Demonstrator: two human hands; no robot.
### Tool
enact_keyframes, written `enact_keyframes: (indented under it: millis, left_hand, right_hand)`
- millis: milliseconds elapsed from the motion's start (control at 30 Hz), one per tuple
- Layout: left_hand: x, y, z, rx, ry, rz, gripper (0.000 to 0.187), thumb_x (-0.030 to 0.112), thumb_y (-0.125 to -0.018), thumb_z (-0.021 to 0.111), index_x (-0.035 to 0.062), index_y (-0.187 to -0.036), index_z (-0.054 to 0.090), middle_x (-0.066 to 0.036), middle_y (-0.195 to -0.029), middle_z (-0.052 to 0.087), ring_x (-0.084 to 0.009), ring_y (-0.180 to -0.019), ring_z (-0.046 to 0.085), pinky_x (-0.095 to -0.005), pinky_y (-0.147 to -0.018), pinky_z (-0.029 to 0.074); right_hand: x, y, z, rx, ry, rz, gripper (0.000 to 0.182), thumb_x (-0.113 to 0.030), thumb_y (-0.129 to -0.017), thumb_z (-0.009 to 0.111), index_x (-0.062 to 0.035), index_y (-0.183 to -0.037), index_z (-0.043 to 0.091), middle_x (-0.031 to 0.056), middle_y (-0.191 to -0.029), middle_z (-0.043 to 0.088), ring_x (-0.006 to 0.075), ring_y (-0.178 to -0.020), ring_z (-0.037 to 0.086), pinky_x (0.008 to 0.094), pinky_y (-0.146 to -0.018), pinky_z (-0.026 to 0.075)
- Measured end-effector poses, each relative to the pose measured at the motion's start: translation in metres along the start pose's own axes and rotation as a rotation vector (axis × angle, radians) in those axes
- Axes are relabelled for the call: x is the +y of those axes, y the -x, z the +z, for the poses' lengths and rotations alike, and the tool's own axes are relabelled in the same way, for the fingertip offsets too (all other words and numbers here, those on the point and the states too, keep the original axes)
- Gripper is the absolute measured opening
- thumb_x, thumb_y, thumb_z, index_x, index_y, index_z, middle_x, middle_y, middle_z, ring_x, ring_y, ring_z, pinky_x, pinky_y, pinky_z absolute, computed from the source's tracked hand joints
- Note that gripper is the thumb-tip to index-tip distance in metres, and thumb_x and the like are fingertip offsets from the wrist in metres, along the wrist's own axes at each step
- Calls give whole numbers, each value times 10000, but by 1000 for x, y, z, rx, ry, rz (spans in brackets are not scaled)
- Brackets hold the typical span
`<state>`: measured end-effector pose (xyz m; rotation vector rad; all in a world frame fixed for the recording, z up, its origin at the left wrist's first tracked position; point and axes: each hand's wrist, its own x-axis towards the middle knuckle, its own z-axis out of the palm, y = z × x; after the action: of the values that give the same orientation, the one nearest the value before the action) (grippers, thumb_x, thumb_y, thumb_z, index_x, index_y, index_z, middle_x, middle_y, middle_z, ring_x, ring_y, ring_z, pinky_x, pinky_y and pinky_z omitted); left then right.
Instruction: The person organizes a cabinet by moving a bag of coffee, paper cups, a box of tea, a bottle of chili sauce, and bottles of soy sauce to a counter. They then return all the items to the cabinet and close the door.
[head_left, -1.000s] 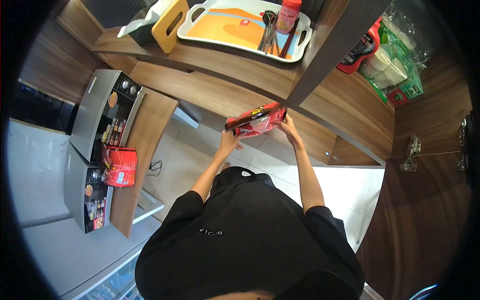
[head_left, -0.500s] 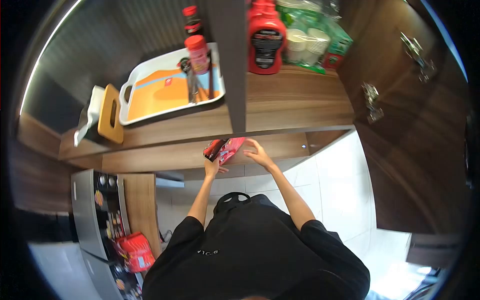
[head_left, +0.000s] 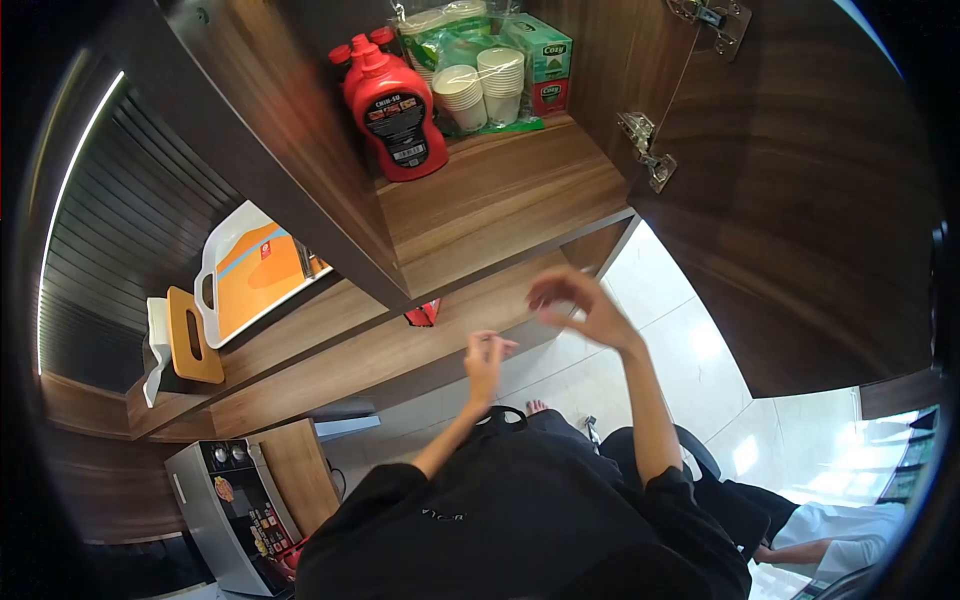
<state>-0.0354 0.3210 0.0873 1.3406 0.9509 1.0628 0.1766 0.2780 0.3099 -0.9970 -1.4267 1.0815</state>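
Note:
My left hand [head_left: 486,366] hovers in front of the lower wooden shelf [head_left: 350,350], its fingers loosely bent and apart with nothing in them. Higher and to the right, my right hand [head_left: 585,308] is slightly blurred, its fingers curved and spread, also holding nothing. A red packet [head_left: 424,314] lies on the lower shelf, mostly hidden under the edge of the upper one. On the upper shelf stand red chili sauce bottles [head_left: 400,125], stacked paper cups [head_left: 480,92] in clear green wrap and a green Cozy box [head_left: 545,52].
An open cabinet door [head_left: 800,250] with metal hinges [head_left: 648,152] stands to the right. Left are a white tray [head_left: 212,250], a tissue holder [head_left: 193,340] and a grey microwave-like appliance [head_left: 215,515]. Another person's arm [head_left: 800,553] shows at lower right.
My left hand has let go of the red packet, which now lies on the lower shelf. Both hands have drawn away from it. The view has turned toward the right-hand cabinet.

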Motion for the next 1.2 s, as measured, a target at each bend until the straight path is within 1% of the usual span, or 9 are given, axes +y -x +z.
enact_keyframes:
  millis: [33, 100, 167, 233, 333, 500, 700, 967, 1200]
  left_hand:
    - [47, 18, 17, -120, -18, 48, 189, 142, -940, 680, 49, -1058, 566, -88, -944, 714, -191, -851, 650, -335, -786, 496]
    - [133, 16, 38, -188, -329, 634, 207, 65, -857, 751, 60, -1008, 610, -81, -951, 696, -229, -881, 639, -362, -835, 472]
    - [206, -11, 54, -104, -331, 800, 298, 44, -790, 803, 66, -1025, 622, -85, -955, 672, -257, -889, 616, -368, -866, 443]
    - [254, -53, 70, -101, 14, 466, 272, 126, -872, 742, 46, -1079, 586, -55, -1029, 626, -172, -956, 577, -336, -921, 441]
    - [276, -146, 88, 105, 229, 317, 402, 223, -912, 721, 21, -1214, 549, -84, -1152, 634, -174, -1072, 581, -336, -940, 468]
    - [198, -283, 71, 302, -239, 422, 804, 243, -879, 735, -94, -1462, 295, -254, -1283, 574, -292, -987, 634, -394, -914, 496]
    - [218, -292, 71, 247, -320, 461, 923, 177, -849, 751, -105, -1502, 163, -312, -1305, 577, -302, -929, 721, -390, -883, 527]
    - [217, -290, 70, 260, -403, 484, 861, 236, -830, 799, -100, -1411, 259, -297, -1218, 643, -225, -772, 726, -361, -809, 541]
    - [226, -249, 67, 148, -311, 384, 852, 253, -832, 795, -73, -1421, 272, -307, -1201, 641, -242, -746, 724, -343, -759, 552]
  right_hand:
    - [-11, -10, -11, 127, 2, -19, 353, -61, -916, 703, -68, -1251, 594, 56, -1101, 671, 139, -1037, 645, 298, -906, 519]
    - [-21, -41, -32, 316, 57, -108, 285, -51, -922, 691, -60, -1196, 613, 46, -1066, 673, 119, -974, 652, 277, -869, 523]
    - [-17, -85, -55, 416, 121, -208, 274, -44, -924, 683, -47, -1189, 612, 44, -1041, 673, 120, -936, 662, 267, -836, 523]
    - [-3, -132, -73, 449, 182, -243, 327, -60, -923, 682, -36, -1236, 588, 68, -1093, 659, 144, -932, 680, 276, -820, 527]
    - [25, -197, -94, 501, 447, -247, 468, -122, -899, 710, -40, -1323, 530, 122, -1261, 590, 197, -963, 701, 319, -831, 536]
    - [94, -252, -131, 664, 1087, -463, 695, -184, -823, 765, -16, -1410, 433, 181, -1364, 507, 259, -939, 720, 376, -866, 532]
    - [63, -236, -120, 517, 490, -236, 703, -191, -825, 774, -4, -1407, 428, 176, -1268, 581, 241, -760, 724, 369, -798, 548]
    - [52, -232, -114, 550, 594, -279, 648, -217, -816, 798, -24, -1348, 482, 173, -1142, 513, 228, -707, 692, 350, -752, 554]
    - [53, -221, -119, 440, 355, -231, 698, -228, -818, 801, -6, -1365, 429, 236, -1323, 561, 263, -803, 722, 361, -863, 524]
